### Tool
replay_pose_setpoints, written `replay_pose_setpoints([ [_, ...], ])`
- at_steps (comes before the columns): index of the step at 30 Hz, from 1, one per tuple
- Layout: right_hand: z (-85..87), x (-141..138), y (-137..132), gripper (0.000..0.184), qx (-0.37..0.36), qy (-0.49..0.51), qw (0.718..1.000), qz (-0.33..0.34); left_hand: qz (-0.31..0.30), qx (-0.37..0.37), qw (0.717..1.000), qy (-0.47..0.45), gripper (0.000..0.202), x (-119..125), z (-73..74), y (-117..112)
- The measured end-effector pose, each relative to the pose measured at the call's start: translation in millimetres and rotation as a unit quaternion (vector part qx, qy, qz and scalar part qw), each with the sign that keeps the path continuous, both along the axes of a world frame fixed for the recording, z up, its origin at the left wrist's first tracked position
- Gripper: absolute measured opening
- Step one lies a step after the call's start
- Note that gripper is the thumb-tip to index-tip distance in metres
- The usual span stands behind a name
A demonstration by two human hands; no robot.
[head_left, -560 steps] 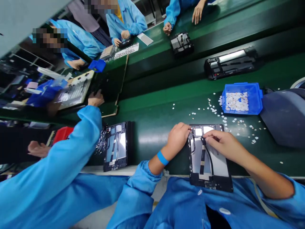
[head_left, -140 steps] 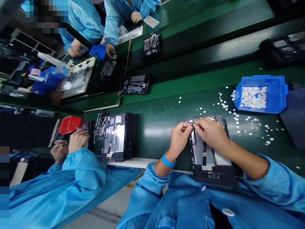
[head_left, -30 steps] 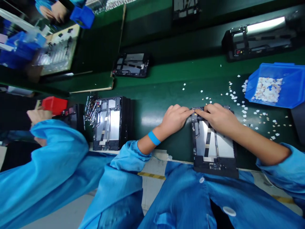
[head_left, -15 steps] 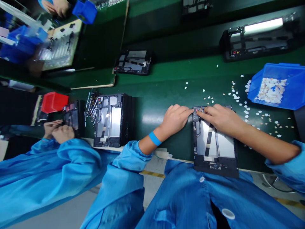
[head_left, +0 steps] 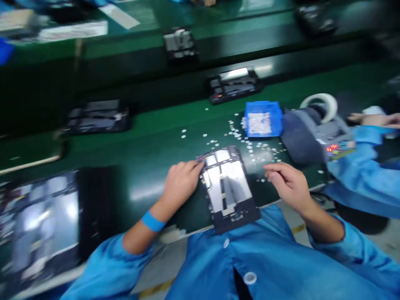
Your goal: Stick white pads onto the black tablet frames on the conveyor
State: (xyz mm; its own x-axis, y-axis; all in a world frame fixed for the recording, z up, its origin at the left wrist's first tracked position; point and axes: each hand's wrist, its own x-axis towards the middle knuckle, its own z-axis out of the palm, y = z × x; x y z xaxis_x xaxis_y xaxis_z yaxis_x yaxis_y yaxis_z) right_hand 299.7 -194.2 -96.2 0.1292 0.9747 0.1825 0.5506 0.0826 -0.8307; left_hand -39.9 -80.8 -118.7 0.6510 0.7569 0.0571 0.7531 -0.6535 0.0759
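Observation:
An opened tablet [head_left: 231,200] with bare circuit boards, silver panels and dark ribbon cables lies in front of me. Its lower end juts over the table edge against my blue smock. My left hand [head_left: 181,183], with a blue wristband, has its fingers closed at the tablet's upper left corner. To the right of the tablet, raised and apart from it, is my right hand [head_left: 289,183]. Its fingers are curled, with thumb and index close together; anything between them is too small to make out. Small white pieces [head_left: 250,146] are scattered beyond the tablet.
A blue bin [head_left: 278,121] holds white pieces. Right of it stands a grey tape dispenser [head_left: 337,133] with a red display, near a co-worker's hand [head_left: 375,120]. A stack of opened tablets [head_left: 59,216] is at left. More tablets lie further back, one on the far strip [head_left: 234,83].
The view has swung right, bringing the tape dispenser and another person into sight. My right hand has lifted off the tablet and moved right. My left hand stays at its corner.

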Motion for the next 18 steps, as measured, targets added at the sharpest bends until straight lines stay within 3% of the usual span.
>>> replay_pose_setpoints([
  [1, -2.9, 17.7, -19.1, 0.018, -0.024, 0.091, 0.991, -0.096, 0.001, -0.009, 1.000, -0.006, 0.039, -1.2, -0.9, 4.0],
  [2, -7.1, 36.2, -35.1, 0.020, -0.036, 0.183, 0.963, -0.194, -0.001, -0.014, 1.000, -0.014, 0.039, -2.2, -2.0, 8.3],
  [4, -16.3, 73.2, -55.6, 0.034, -0.034, 0.330, 0.878, -0.344, -0.012, -0.012, 0.999, -0.033, 0.039, -2.4, -2.3, 15.2],
  [5, -20.2, 90.0, -59.9, 0.042, -0.031, 0.375, 0.843, -0.384, -0.014, -0.006, 0.999, -0.042, 0.039, -1.5, -0.7, 17.1],
  [7, -25.5, 116.7, -58.0, 0.052, -0.042, 0.417, 0.813, -0.404, -0.009, 0.011, 0.998, -0.058, 0.038, 2.7, 5.9, 17.5],
  [12, -26.3, 144.3, -31.3, 0.044, -0.059, 0.448, 0.810, -0.374, -0.009, 0.036, 0.995, -0.089, 0.033, 15.3, 25.6, 7.4],
  [15, -25.5, 139.2, -28.9, 0.037, -0.061, 0.445, 0.815, -0.367, -0.006, 0.029, 0.993, -0.116, 0.030, 15.9, 30.8, -0.4],
  [18, -25.6, 107.0, -36.5, 0.035, -0.076, 0.443, 0.819, -0.357, 0.025, -0.019, 0.984, -0.178, 0.029, 17.5, 35.4, -11.5],
])
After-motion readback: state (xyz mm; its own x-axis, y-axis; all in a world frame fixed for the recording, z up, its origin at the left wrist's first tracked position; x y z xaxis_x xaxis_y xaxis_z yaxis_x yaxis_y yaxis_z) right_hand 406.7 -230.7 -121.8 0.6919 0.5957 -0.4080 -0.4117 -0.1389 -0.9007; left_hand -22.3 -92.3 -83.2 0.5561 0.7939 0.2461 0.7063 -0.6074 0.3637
